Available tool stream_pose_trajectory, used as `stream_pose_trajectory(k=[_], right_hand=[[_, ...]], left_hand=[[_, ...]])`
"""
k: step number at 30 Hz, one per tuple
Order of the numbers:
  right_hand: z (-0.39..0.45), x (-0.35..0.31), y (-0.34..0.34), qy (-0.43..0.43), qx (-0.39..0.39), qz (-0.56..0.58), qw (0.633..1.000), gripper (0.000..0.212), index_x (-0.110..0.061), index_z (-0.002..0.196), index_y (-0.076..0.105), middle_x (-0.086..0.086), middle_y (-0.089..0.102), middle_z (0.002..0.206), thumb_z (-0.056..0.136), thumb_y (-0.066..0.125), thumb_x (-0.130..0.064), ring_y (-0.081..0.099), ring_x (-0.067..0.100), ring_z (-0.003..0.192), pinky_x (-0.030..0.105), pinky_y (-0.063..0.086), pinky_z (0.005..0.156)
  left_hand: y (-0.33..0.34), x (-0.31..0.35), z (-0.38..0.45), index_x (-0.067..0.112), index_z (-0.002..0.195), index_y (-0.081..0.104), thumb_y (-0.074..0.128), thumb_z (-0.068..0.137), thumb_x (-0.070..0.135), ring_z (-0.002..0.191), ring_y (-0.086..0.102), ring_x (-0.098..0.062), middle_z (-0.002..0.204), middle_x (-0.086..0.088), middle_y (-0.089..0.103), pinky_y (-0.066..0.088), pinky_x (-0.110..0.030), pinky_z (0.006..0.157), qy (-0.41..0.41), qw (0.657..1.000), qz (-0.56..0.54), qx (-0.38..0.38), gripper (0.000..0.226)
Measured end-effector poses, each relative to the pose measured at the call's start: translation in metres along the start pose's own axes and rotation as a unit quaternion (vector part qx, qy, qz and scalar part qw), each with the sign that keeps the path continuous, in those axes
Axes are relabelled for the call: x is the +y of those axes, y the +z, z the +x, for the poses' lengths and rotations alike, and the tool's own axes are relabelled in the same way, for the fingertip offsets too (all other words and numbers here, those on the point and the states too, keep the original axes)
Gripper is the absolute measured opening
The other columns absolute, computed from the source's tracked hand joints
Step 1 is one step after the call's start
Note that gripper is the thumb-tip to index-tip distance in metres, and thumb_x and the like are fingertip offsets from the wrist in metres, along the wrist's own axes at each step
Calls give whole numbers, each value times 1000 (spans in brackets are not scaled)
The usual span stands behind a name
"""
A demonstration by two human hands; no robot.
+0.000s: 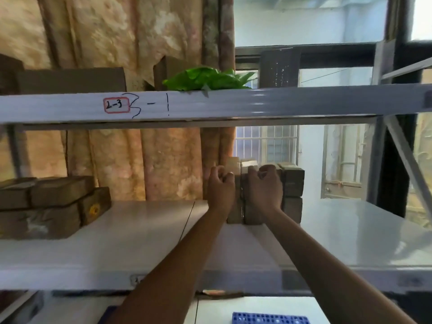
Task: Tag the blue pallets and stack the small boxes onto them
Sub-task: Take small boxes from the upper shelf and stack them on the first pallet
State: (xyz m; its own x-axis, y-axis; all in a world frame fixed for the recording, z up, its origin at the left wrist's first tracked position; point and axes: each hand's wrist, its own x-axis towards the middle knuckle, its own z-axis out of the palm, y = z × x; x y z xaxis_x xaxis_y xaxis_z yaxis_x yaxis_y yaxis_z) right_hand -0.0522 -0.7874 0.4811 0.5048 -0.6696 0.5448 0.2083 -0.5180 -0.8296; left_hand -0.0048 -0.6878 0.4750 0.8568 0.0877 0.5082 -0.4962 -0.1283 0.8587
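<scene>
Patterned curtains and a barred window back the grey metal shelf [145, 232] I'm reaching into. On it, right of centre, stands a stack of small boxes [292, 190] wrapped in brown paper, and both my arms stretch up to its near face. My left hand [221, 185] has its grip curled round the left edge of the stack, fingertips hooked over a top box. My right hand [265, 185] grips the boxes just beside it, fingers bent over the upper edge; the two hands sit close, almost touching. Another pile of brown boxes [51, 206] lies well apart at the shelf's left end. Above, the shelf beam [233, 104] carries a handwritten label [116, 105], with green leaves [208, 78] resting on top. Below me, at the bottom edge, a corner of a blue pallet [268, 318] shows on a white surface.
</scene>
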Motion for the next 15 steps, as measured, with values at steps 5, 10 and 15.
stream_pose_trajectory(k=[5, 10, 15], right_hand=[[-19, -8, -3, -8, -15, 102, 995, 29, -26, 112, 62, -2, 67, 110, 88, 66, -41, 64, 16, 100, 31, 51, 80], [-59, -22, -5, -26, -23, 224, 974, 34, -41, 121, 64, -15, 66, 123, 89, 71, -48, 61, -4, 110, 31, 57, 92], [-141, -33, 4, -62, -76, 263, 960, 38, -38, 128, 67, -10, 70, 122, 90, 72, -43, 66, 8, 114, 33, 59, 89]], left_hand=[[-27, -1, -9, 26, 138, 59, 62, 90, 39, 102, 63, -8, 118, 15, 66, 50, -24, 85, -9, 997, -71, -13, 50], [-76, 3, -41, 43, 129, 61, 63, 93, 40, 107, 62, 4, 120, 26, 62, 53, -16, 86, 73, 991, -116, -5, 37], [-164, -14, -101, 30, 138, 58, 64, 93, 41, 122, 59, -5, 130, 19, 59, 53, -21, 96, 145, 984, -99, 40, 47]])
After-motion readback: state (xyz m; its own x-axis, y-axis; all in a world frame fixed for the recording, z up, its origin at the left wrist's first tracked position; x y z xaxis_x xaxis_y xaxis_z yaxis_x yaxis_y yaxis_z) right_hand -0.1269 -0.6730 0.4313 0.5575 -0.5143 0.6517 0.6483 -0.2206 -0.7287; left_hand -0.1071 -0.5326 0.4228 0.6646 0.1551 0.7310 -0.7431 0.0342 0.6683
